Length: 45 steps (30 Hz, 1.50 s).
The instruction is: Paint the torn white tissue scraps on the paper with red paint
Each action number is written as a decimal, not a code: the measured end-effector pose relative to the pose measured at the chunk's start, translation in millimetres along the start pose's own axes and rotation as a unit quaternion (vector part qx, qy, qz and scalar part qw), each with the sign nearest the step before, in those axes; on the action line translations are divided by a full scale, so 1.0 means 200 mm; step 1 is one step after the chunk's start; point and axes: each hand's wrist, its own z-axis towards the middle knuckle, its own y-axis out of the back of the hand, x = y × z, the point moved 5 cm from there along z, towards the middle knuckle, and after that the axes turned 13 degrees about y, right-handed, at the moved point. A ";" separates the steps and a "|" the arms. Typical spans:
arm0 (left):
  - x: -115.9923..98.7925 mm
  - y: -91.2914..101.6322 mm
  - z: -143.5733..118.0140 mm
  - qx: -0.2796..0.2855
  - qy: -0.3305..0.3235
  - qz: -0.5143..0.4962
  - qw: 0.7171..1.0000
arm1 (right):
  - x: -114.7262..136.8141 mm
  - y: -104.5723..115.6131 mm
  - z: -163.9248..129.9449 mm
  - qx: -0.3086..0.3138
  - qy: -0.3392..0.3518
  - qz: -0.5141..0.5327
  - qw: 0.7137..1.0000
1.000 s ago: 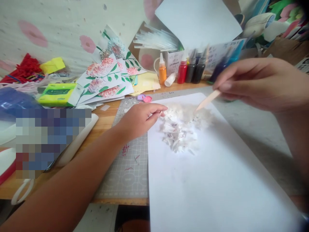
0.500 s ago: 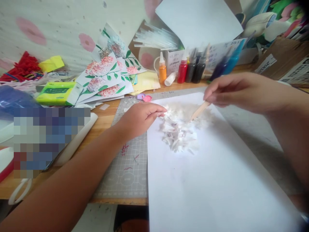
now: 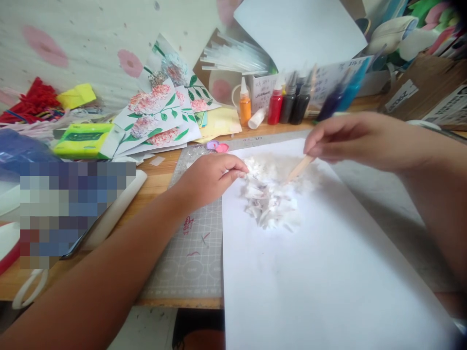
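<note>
A loose heap of white torn paper-like scraps (image 3: 272, 206) lies on a large white sheet of paper (image 3: 310, 277). My right hand (image 3: 339, 138) grips a flat wooden craft stick (image 3: 299, 166) between thumb and fingers, slanting down to the left. The stick's lower tip touches the far right part of the heap. My left hand (image 3: 213, 177) reaches the heap's left edge, thumb and forefinger closed together at the tips. Whatever is between those fingertips is too small to make out.
A grey cutting mat (image 3: 197, 253) lies under the sheet. Behind stand an orange bottle (image 3: 244, 108), a red bottle (image 3: 275, 108) and dark bottles (image 3: 299, 107). Paper flower pictures (image 3: 160, 114) and a green tissue pack (image 3: 85, 141) are at left, a cardboard box (image 3: 419, 92) at right.
My left thumb and forefinger have closed together at the heap's edge, the hand shifting slightly left. My right hand and the stick have barely moved.
</note>
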 end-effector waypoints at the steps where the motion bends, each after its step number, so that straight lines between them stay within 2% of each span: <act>1: 0.00 0.00 0.00 0.000 0.000 0.000 1.000 | 0.00 0.01 -0.01 -0.014 -0.006 0.002 1.000; 3: 0.00 0.00 0.00 0.000 -0.004 -0.003 1.000 | 0.02 -0.01 -0.01 -0.007 0.002 0.009 1.000; 8: 0.01 0.00 0.00 -0.005 -0.004 -0.007 1.000 | 0.09 -0.16 0.02 0.120 0.046 -0.003 0.992; 10: 0.02 0.00 0.01 -0.003 0.002 -0.007 1.000 | 0.08 -0.16 0.03 0.124 0.037 -0.013 0.991; 17: 0.01 0.01 0.00 0.003 0.010 -0.017 1.000 | 0.02 0.04 -0.02 -0.053 -0.016 0.050 0.997; 24: 0.02 0.01 0.00 0.012 0.003 -0.021 1.000 | 0.01 0.06 -0.02 -0.105 -0.021 0.078 0.991; 27: 0.01 0.01 0.01 0.025 0.004 -0.019 1.000 | -0.02 0.12 -0.04 -0.174 -0.009 0.084 0.981; 29: 0.01 0.02 0.00 0.033 0.005 -0.015 0.999 | -0.04 0.20 -0.07 -0.257 0.011 0.084 0.963; 32: 0.00 0.03 -0.01 0.049 0.003 0.003 0.999 | -0.06 0.36 -0.14 -0.412 0.028 0.109 0.904; 34: -0.01 0.03 -0.01 0.065 -0.005 0.035 0.997 | -0.08 0.45 -0.20 -0.477 -0.010 0.124 0.870; 35: -0.01 0.03 -0.02 0.074 -0.007 0.054 0.996 | -0.08 0.47 -0.23 -0.487 -0.046 0.114 0.865; 38: 0.00 0.03 -0.02 0.095 -0.001 0.095 0.991 | -0.08 0.42 -0.38 -0.438 -0.121 0.045 0.890; 39: 0.01 0.03 -0.02 0.097 0.001 0.098 0.990 | -0.08 0.38 -0.45 -0.388 -0.164 -0.060 0.905; 41: 0.01 0.03 -0.02 0.094 0.011 0.084 0.992 | -0.10 0.28 -0.61 -0.303 -0.207 -0.228 0.902; 42: 0.02 0.03 -0.02 0.084 0.018 0.076 0.993 | -0.12 0.22 -0.68 -0.235 -0.191 -0.262 0.916; 43: 0.02 0.04 -0.02 0.078 0.025 0.067 0.994 | -0.14 0.15 -0.73 -0.139 -0.157 -0.263 0.942; 44: 0.02 0.04 -0.02 0.072 0.033 0.059 0.995 | -0.17 0.12 -0.80 -0.100 -0.136 -0.276 0.946; 45: 0.02 0.04 -0.02 0.068 0.039 0.050 0.996 | -0.20 0.15 -0.86 -0.110 -0.140 -0.295 0.939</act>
